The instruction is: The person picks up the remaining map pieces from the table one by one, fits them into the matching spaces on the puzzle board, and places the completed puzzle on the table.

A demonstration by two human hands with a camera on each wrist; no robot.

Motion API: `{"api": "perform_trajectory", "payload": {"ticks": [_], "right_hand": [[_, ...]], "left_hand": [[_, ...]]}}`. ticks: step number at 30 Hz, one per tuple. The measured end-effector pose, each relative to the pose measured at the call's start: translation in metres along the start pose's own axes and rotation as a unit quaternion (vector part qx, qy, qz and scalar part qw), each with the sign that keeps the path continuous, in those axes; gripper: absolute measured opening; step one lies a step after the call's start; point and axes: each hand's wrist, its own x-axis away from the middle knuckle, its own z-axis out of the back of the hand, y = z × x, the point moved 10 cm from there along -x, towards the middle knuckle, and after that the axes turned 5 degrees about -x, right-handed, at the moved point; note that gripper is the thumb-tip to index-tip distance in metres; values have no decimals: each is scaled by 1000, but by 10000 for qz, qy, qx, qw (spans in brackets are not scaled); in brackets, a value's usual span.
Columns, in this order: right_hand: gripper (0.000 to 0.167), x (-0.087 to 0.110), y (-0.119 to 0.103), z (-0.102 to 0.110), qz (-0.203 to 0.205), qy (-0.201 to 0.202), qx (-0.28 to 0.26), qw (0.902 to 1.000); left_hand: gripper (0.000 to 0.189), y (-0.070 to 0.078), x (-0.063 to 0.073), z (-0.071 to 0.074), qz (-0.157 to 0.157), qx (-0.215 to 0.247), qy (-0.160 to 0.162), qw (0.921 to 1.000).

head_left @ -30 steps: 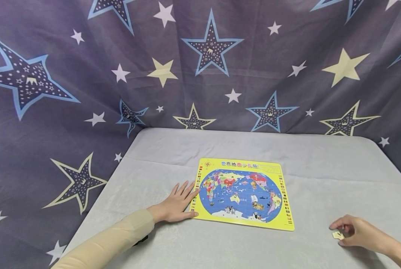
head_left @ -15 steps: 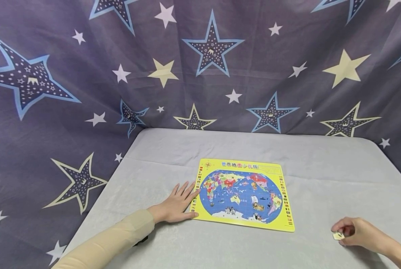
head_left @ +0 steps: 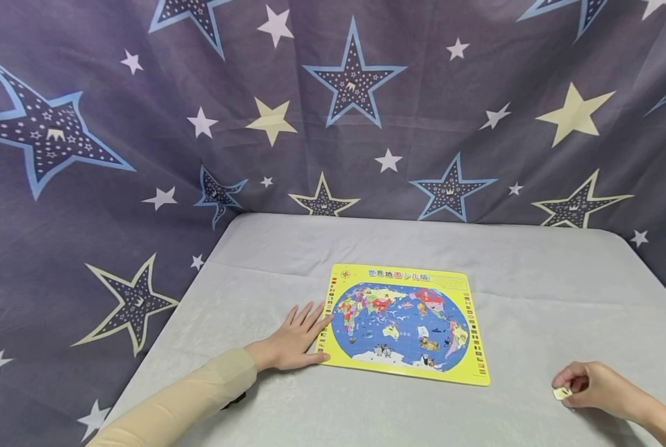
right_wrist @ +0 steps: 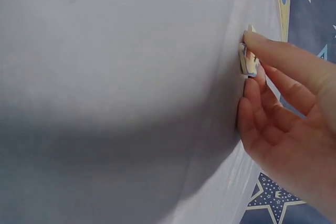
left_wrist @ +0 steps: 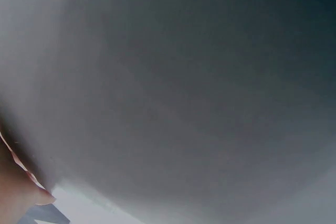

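A yellow-bordered world map puzzle (head_left: 361, 363) lies flat on the table, its blue oval map printed with coloured continents and animals. My left hand (head_left: 291, 345) rests at its left edge, fingers spread and straight, fingertips on the border. To the right, apart from the board, my right hand (head_left: 604, 390) pinches a small cream puzzle piece (head_left: 562, 393) between thumb and fingers, close to the tabletop. In the right wrist view the puzzle piece (right_wrist: 249, 62) shows thin edges and a bit of blue print; fingers partly cover it. Only part of my left hand (left_wrist: 21, 192) enters the left wrist view.
A pale grey cloth covers the table (head_left: 523, 261). Behind and to the left hangs a dark curtain (head_left: 310, 68) patterned with stars, meeting the table's far edge. A beige sleeve (head_left: 182, 397) covers my left forearm.
The right hand has shifted very slightly to the right with the puzzle piece, which has tilted a little. The left hand and the board stay in place.
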Motion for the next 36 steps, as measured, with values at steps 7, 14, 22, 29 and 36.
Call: {"api": "perform_trajectory", "payload": {"ticks": [7,14,22,29,36], "right_hand": [[13,0,-9,1,558,183,-79,9982],[11,-3,-9,-1,553,-119,-399,9976],[10,-6,-9,-3,747,-525,-882,9919],[26,-6,-17,-7,1117,-1146,-1583,9743],[29,-12,-26,-3,1338,-1096,-1409,9748]], "left_hand": [[80,0,0,0,9,-17,-8,10000],[80,0,0,0,23,-41,-12,10000],[80,0,0,0,-12,-50,35,10000],[80,-1,-1,-2,17,-56,-3,10000],[80,-2,-1,-4,46,-74,-12,10000]]}}
